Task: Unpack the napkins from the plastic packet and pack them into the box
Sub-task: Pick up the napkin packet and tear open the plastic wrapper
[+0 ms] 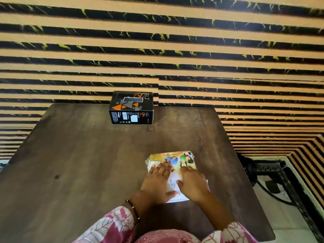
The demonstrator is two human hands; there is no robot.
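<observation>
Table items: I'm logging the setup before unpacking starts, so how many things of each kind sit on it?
Black box: 1
Napkin packet: 1, under the left hand and right hand
Total: 2 on the table

Dark brown wooden table, worn surface with a small dark spot near left side. Behind it, wall of tan and black-marbled horizontal stripes. Black cables on pale floor at right.
</observation>
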